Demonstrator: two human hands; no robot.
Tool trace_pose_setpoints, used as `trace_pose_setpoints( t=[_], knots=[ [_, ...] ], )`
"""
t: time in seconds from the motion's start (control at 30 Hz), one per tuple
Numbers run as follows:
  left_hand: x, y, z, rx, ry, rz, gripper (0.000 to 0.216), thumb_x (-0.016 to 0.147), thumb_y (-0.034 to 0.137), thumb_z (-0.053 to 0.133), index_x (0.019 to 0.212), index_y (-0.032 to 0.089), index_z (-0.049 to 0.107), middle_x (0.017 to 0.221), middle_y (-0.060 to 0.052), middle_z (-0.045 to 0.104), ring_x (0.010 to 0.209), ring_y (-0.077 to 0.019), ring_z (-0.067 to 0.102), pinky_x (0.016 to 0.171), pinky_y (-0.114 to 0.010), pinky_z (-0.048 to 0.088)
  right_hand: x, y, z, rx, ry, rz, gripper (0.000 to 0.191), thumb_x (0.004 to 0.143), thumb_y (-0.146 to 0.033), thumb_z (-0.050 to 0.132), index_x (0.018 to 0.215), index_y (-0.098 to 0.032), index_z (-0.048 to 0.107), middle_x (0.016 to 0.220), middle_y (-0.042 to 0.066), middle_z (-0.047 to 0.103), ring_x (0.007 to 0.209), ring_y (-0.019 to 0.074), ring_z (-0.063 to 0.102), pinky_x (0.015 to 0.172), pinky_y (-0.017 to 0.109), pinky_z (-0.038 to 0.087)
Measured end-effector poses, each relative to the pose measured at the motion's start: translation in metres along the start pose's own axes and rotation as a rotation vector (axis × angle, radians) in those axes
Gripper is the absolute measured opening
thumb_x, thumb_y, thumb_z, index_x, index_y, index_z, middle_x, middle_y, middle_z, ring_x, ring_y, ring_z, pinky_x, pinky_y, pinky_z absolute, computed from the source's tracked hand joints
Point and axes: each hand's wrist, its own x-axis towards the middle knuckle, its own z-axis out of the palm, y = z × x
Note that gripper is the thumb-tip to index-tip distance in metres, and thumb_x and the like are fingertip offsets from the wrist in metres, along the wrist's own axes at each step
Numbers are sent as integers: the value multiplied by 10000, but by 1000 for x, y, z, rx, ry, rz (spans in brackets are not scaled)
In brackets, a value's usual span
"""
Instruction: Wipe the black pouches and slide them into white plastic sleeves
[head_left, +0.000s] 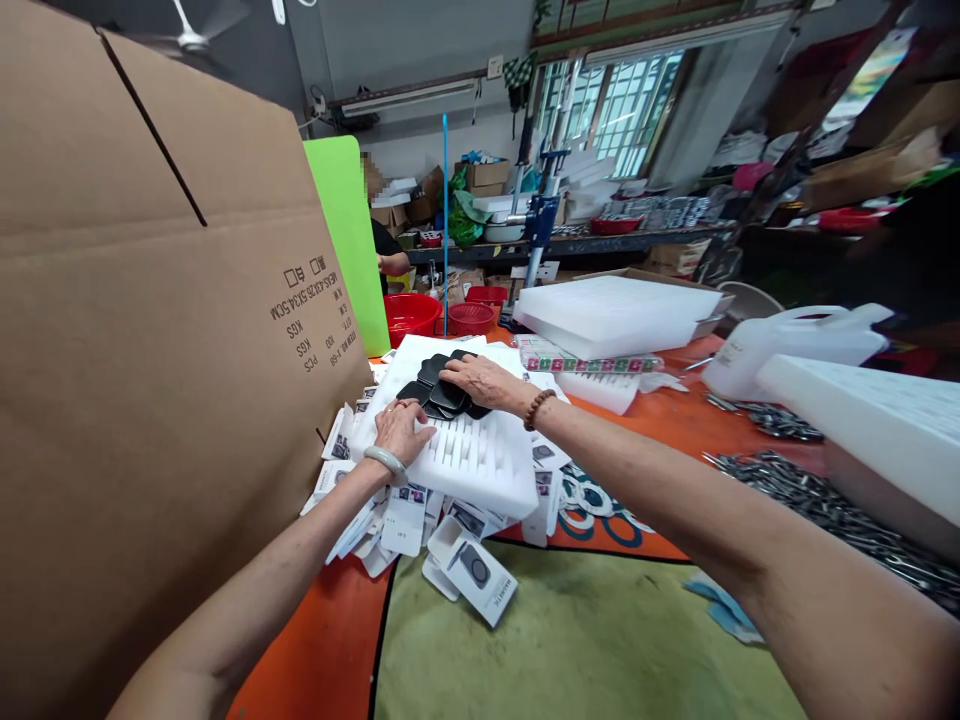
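Note:
A white slotted foam tray (480, 462) lies on a heap of printed cards on the table. Several flat black square pads (435, 385) sit in a loose pile on its far part. My right hand (484, 380), with a bead bracelet at the wrist, rests flat on the pads with fingers stretched out. My left hand (399, 430), with a pale bangle, lies on the tray's near-left corner, fingers curled down on the foam and touching the nearest black pad.
A big cardboard box (150, 350) stands at the left. Printed packaging cards (472, 570) spill under the tray. White foam stacks (615, 312) and a plastic jug (787, 340) stand at the right, metal clips (825, 510) beside them. Red baskets (411, 315) and another person behind a green board (346, 240) are at the back.

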Motion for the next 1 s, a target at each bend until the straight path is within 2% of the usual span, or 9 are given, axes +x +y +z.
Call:
trace_pose_setpoints(
  t=[0.1, 0.23, 0.33, 0.43, 0.5, 0.6, 0.7, 0.87, 1.0],
  knots=[
    [-7, -3, 3, 15, -12, 29, 148, 805, 271, 630, 947, 227, 619, 1330, -64, 564, 1290, -242, 445, 1060, -418, 327, -10, -3, 4, 28, 45, 58, 447, 821, -22, 399, 1222, -171, 531, 1302, 148, 510, 1040, 274, 490, 813, 377, 385],
    [-16, -4, 4, 89, -54, 60, 235, 827, 280, 608, 1051, 214, 586, 1418, -85, 482, 1337, -251, 397, 1091, -419, 297, -14, -7, 3, 7, 59, -4, 432, 785, -38, 445, 1185, -173, 539, 1448, 140, 389, 1232, 349, 357, 931, 503, 325],
    [-20, 2, 0, 142, -72, 57, 274, 828, 282, 604, 1089, 208, 564, 1384, -96, 513, 1316, -262, 420, 1071, -431, 319, -14, -8, -4, -14, 19, -69, 428, 737, -50, 502, 1149, -159, 534, 1306, 149, 516, 1234, 343, 360, 990, 550, 243],
    [-21, 12, -2, 186, -23, 50, 322, 835, 246, 577, 1152, 215, 535, 1317, -100, 569, 1331, -285, 400, 1072, -459, 304, -17, -9, -11, -39, 2, -111, 353, 746, -87, 504, 1091, -148, 535, 1066, 124, 603, 1072, 291, 474, 990, 520, 236],
    [-20, 20, 0, 204, 12, 97, 360, 838, 213, 561, 1195, 221, 519, 1382, -104, 518, 1376, -291, 337, 1097, -471, 268, -21, -11, -13, -61, 5, -101, 325, 750, -107, 502, 1071, -138, 533, 1020, 121, 599, 970, 268, 508, 966, 491, 259],
    [-19, 30, 8, 197, -48, 177, 421, 837, 210, 562, 1251, 232, 488, 1459, -107, 432, 1374, -262, 354, 1103, -444, 284, -32, -14, -15, -63, 4, -43, 337, 726, -142, 540, 1062, -118, 534, 1043, 148, 582, 935, 274, 519, 909, 442, 313],
    [-18, 35, 14, 179, -108, 158, 515, 836, 240, 568, 1328, 230, 415, 1448, -133, 433, 1308, -266, 447, 1064, -445, 343, -44, -17, -16, 7, -20, 55, 378, 702, -179, 581, 1071, -116, 533, 1100, 177, 565, 964, 298, 528, 832, 394, 370],
    [-15, 36, 13, 130, -89, 113, 547, 848, 266, 555, 1364, 235, 375, 1369, -124, 514, 1250, -270, 504, 1035, -431, 365, -55, -20, -18, 415, -134, 273, 399, 703, -186, 620, 1088, -167, 518, 1015, 121, 636, 914, 262, 603, 734, 314, 427],
    [-11, 37, 12, 115, -89, 88, 518, 843, 287, 572, 1334, 230, 418, 1367, -122, 516, 1255, -270, 500, 1045, -442, 359, -61, -23, -16, 531, -109, 373, 445, 717, -251, 663, 1122, -191, 489, 1009, 87, 663, 916, 225, 628, 707, 273, 461]
  ],
)
